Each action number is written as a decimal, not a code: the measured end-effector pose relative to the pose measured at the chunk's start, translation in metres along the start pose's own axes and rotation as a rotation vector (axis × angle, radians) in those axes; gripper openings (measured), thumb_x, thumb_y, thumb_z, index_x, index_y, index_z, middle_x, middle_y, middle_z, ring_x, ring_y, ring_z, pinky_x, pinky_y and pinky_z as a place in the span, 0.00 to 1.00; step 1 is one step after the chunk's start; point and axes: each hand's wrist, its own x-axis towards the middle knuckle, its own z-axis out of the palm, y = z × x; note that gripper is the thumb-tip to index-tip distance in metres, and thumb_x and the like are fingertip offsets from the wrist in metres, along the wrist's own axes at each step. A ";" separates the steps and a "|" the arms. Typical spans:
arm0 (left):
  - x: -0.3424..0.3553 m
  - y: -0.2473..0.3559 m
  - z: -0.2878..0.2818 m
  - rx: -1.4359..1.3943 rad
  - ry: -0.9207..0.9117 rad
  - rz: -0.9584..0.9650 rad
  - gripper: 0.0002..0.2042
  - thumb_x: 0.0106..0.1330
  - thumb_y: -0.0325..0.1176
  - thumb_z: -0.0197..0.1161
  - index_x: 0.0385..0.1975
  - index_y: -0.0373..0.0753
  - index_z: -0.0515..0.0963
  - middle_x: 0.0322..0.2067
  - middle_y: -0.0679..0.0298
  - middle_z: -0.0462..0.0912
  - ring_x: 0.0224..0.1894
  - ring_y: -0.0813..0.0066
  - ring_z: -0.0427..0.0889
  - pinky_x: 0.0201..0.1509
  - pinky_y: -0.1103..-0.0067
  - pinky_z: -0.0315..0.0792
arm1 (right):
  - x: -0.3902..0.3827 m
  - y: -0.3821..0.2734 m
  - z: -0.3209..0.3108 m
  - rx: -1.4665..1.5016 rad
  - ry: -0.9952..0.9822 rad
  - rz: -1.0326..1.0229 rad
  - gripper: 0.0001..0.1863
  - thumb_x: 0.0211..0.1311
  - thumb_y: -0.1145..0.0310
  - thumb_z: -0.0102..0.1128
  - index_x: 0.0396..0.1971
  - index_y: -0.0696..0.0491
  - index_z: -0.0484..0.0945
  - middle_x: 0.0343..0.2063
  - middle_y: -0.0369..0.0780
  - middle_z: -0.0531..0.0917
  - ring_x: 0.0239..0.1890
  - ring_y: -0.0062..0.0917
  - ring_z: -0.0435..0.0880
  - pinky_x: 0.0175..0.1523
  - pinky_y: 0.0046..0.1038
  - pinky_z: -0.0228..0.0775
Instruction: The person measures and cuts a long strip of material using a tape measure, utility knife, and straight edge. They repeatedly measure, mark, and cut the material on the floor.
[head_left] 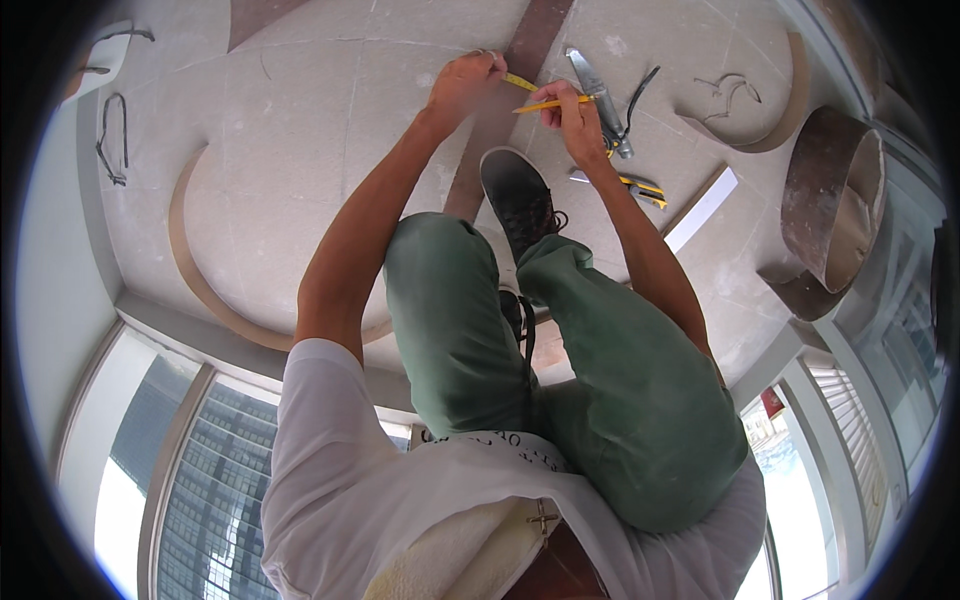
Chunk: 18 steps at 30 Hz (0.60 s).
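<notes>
My left hand is closed at the left end of a yellow tape measure blade, its fingers low over a dark brown strip on the floor. The blade runs from there toward my right hand, which pinches a yellow pencil with its tip pointing left over the strip. Whether the right fingers also touch the tape is hidden. Beside the right hand lie a long grey metal tool and a black cord-like piece. A yellow and black utility knife rests near my right forearm.
My dark shoe stands by the brown strip. Right of me are a white-faced piece, a curved strip, thin wire and a large brown roll. On the left lie another curved strip and a wire loop.
</notes>
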 end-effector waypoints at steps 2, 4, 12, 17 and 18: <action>0.000 0.000 0.001 0.004 0.005 -0.001 0.04 0.66 0.32 0.62 0.37 0.41 0.80 0.32 0.58 0.84 0.34 0.61 0.84 0.40 0.69 0.77 | -0.002 0.002 0.002 -0.027 0.014 -0.053 0.23 0.74 0.56 0.42 0.42 0.57 0.83 0.32 0.39 0.86 0.36 0.22 0.83 0.45 0.25 0.75; -0.001 -0.001 0.002 0.007 0.015 -0.002 0.04 0.66 0.32 0.63 0.37 0.40 0.80 0.32 0.58 0.85 0.34 0.62 0.84 0.40 0.69 0.77 | -0.004 0.006 0.008 0.006 0.067 -0.136 0.19 0.74 0.59 0.46 0.42 0.57 0.83 0.32 0.39 0.86 0.36 0.22 0.84 0.45 0.25 0.75; 0.001 -0.002 0.003 -0.015 0.014 0.012 0.04 0.66 0.32 0.63 0.36 0.40 0.80 0.31 0.58 0.85 0.33 0.63 0.85 0.40 0.70 0.78 | -0.007 0.020 0.011 -0.154 0.071 -0.382 0.09 0.70 0.74 0.51 0.41 0.60 0.80 0.37 0.40 0.86 0.41 0.22 0.84 0.51 0.25 0.76; 0.001 0.006 -0.001 -0.058 -0.017 -0.041 0.04 0.65 0.30 0.58 0.34 0.39 0.79 0.33 0.55 0.84 0.38 0.55 0.84 0.45 0.66 0.76 | -0.008 0.021 0.011 -0.240 0.102 -0.433 0.09 0.69 0.74 0.51 0.41 0.60 0.80 0.36 0.41 0.86 0.40 0.23 0.85 0.49 0.26 0.76; 0.001 0.007 -0.001 -0.050 -0.019 -0.041 0.04 0.65 0.30 0.58 0.34 0.39 0.79 0.33 0.55 0.84 0.38 0.55 0.84 0.45 0.66 0.76 | -0.008 0.022 0.011 -0.243 0.106 -0.439 0.09 0.69 0.74 0.52 0.40 0.60 0.80 0.36 0.41 0.86 0.40 0.23 0.85 0.49 0.26 0.76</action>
